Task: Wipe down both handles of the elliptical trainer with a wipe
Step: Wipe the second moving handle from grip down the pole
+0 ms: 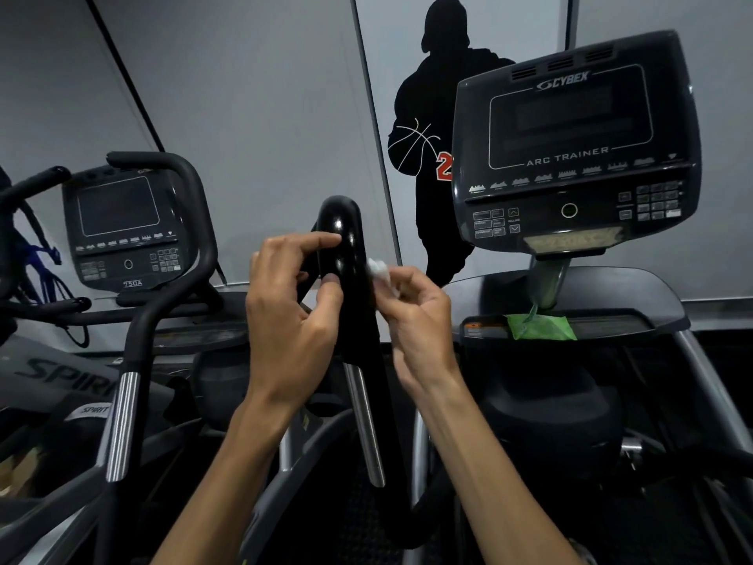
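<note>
At centre | handle [346,279] upright, tip up | left hand [293,311] fingertips touching it | right hand [415,320] pinching wipe [379,273] against it

The glossy black curved handle [342,254] stands upright at the centre, with the left hand [291,316] touching its left side and the right hand [415,320] just beside its right side, pinching a small crumpled white wipe [379,271] against it. Right of and behind the handle rises the dark grey console panel [570,144]; below it, a green wipe packet [540,326] lies on the dark console shelf [635,316]. A second smaller console [122,230] stands well apart to the left.
</note>
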The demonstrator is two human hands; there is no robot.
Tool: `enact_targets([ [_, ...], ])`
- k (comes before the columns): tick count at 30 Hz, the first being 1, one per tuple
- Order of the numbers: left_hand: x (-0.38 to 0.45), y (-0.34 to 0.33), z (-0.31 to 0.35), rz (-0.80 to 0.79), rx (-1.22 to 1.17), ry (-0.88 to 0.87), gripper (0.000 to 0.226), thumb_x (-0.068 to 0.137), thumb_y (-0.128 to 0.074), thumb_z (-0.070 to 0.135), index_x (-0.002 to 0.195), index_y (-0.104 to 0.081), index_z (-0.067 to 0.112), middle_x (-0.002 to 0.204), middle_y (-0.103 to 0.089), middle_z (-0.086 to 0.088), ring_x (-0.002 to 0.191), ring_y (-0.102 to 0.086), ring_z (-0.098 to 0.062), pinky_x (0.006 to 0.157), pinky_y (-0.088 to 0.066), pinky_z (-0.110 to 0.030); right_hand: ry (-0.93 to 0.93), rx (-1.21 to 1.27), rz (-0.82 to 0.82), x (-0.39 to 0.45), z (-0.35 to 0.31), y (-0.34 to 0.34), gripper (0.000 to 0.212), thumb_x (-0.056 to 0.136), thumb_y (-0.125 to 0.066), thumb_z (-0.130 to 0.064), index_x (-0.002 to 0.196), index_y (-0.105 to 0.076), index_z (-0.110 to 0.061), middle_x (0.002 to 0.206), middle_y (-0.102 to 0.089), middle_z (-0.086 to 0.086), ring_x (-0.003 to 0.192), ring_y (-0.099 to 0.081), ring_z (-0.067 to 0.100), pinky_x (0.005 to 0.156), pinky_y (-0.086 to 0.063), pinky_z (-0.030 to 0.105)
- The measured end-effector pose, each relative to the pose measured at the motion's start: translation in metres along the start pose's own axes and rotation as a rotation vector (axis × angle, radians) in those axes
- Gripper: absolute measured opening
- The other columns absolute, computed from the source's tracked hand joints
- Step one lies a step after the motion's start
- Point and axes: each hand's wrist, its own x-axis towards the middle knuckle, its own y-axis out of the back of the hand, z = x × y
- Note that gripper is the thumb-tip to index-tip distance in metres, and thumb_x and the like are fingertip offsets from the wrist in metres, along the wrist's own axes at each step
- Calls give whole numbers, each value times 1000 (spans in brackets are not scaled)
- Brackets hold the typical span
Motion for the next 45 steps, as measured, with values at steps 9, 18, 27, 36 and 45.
enact_targets([
  [9, -4, -4, 0, -27, 101, -56, 37, 83, -63, -2, 118, -66, 9, 117, -50, -4, 112, -52, -16, 96, -35, -6, -6, 31, -144, 21, 4, 5, 26, 88, -60, 16, 88, -68, -8, 87, -73, 6, 83, -69, 17, 78, -58, 24],
  [18, -4, -8, -3, -16, 99, -43, 34, 84, -63, 1, 116, -66, 12, 117, -47, 0, 114, -52, -19, 96, -36, -8, 3, 83, -165, 29, 3, 2, 19, 91, -61, 10, 97, -66, -8, 93, -70, 7, 90, -65, 19, 81, -56, 24],
  [27, -8, -4, -9, -41, 50, -59, 32, 90, -66, 2, 120, -65, 11, 123, -48, 2, 119, -52, -7, 97, -45, -18, 41, -19, -122, 4, 16, 20, 20, 84, -70, -18, 100, -66, -7, 96, -67, 11, 89, -64, 20, 79, -55, 26],
  [36, -10, -5, -13, -37, 27, -60, 30, 91, -66, 9, 121, -66, 10, 126, -52, 2, 120, -54, -13, 93, -52, -32, 191, -219, -36, -6, 15, 20, 5, 89, -71, -10, 94, -70, -13, 83, -70, -2, 77, -64, 11, 70, -55, 22],
  [45, -10, -2, -14, -44, -3, -46, 31, 92, -66, 12, 123, -66, 10, 128, -53, 2, 120, -55, -10, 92, -53, -31, 449, -519, 110, -23, 17, 15, 9, 90, -74, -14, 92, -72, -23, 88, -71, -9, 84, -67, 15, 74, -56, 44],
])
